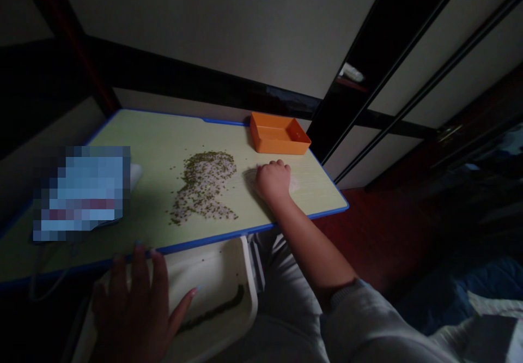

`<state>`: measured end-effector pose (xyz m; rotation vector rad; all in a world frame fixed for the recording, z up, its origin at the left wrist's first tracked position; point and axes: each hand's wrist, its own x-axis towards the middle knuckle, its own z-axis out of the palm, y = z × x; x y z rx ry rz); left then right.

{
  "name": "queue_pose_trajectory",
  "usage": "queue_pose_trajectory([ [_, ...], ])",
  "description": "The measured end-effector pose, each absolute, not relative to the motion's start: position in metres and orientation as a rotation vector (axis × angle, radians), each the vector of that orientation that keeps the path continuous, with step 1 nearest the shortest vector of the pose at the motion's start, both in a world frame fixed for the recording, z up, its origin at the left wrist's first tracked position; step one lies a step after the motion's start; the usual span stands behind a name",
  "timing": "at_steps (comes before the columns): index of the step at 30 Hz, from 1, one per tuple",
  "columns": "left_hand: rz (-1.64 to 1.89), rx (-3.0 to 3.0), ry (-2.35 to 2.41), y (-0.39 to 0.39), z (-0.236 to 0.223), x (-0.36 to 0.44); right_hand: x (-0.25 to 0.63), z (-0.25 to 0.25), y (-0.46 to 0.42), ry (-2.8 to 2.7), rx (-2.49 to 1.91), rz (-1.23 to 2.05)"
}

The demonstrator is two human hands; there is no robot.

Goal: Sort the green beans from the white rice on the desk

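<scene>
A mixed pile of green beans and white rice (206, 186) lies on the pale green table with a blue rim (163, 134). My right hand (273, 180) rests on the table just right of the pile, fingers curled into a loose fist over a small whitish patch of grains. My left hand (134, 303) lies with fingers stretched out on a white tray (241, 276) held below the table's front edge. A dark line of green beans (216, 311) lies in that tray.
An empty orange tray (278, 133) stands at the table's far right corner. A blurred-out bluish object (81, 191) sits on the left of the table. Dark bed-frame bars run behind and to the right, with dark bedding at lower right.
</scene>
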<state>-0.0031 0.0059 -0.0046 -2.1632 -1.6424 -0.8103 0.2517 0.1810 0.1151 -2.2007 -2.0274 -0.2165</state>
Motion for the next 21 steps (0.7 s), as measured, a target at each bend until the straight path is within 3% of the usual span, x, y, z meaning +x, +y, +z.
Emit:
queue_pose_trajectory([
  [21,-0.79,-2.178,-1.634,0.004,-0.002,-0.004,0.289,0.112,0.17,-1.586,-2.418,-0.247],
])
